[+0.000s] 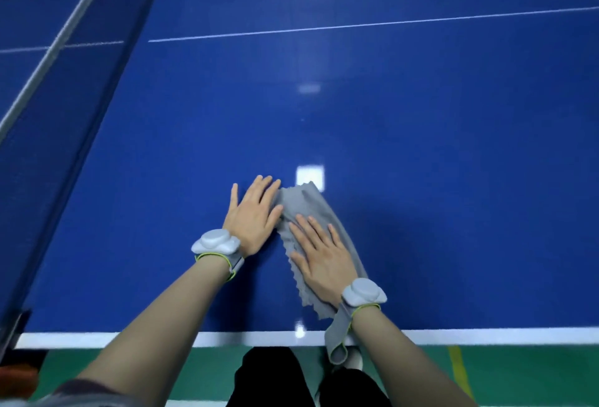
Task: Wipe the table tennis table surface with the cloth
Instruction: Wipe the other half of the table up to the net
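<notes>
A grey cloth [308,205] with a zigzag edge lies on the blue table tennis table [421,147], near its white front edge line. My right hand [324,260] rests flat on the cloth's middle, fingers spread and pointing away to the left. My left hand [254,212] lies flat on the table just left of the cloth, with its fingertips touching the cloth's bunched far-left edge. Both wrists carry grey bands with a rounded device.
The net [64,37] with its white top band runs along the left side, slanting away. A white centre line [356,25] crosses the far table. Below the front edge lie green floor [518,374] and my dark trousers [269,377].
</notes>
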`<state>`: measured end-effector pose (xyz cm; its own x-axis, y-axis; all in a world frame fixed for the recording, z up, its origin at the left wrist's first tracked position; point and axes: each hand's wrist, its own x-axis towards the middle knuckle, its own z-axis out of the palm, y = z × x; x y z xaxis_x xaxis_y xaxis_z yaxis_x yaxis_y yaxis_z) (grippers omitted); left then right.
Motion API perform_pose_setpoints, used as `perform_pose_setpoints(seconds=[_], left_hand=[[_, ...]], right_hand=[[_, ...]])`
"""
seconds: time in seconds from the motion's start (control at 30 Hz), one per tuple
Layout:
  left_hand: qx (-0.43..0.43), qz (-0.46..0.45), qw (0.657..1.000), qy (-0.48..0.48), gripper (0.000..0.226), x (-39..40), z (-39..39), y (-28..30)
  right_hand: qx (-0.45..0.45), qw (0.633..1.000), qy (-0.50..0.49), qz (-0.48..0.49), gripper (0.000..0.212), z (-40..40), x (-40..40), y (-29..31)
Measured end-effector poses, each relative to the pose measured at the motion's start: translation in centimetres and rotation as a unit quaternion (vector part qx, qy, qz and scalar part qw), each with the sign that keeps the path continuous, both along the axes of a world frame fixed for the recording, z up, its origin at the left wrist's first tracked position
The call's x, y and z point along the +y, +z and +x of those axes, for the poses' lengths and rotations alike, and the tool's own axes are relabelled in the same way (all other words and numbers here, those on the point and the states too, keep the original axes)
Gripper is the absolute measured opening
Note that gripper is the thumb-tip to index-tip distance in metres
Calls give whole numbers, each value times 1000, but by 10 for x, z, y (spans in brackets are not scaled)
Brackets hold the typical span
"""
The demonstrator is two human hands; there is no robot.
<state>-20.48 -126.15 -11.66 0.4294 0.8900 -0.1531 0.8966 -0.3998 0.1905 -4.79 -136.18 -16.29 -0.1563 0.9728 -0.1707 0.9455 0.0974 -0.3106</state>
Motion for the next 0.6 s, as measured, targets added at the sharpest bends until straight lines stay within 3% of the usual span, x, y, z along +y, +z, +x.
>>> perform_pose_setpoints(seconds=[0.17,0.3,0.6], left_hand=[[-28,0,999,-42,71,8,69,8],[-41,-15,998,-33,51,18,93,5],[-9,-30,999,-22,51,95,20,-12]], right_hand=[[-19,996,-93,1,57,77,-2,4],[-22,987,-159,13,64,116,16,5],[-59,958,-279,11,66,110,131,2]])
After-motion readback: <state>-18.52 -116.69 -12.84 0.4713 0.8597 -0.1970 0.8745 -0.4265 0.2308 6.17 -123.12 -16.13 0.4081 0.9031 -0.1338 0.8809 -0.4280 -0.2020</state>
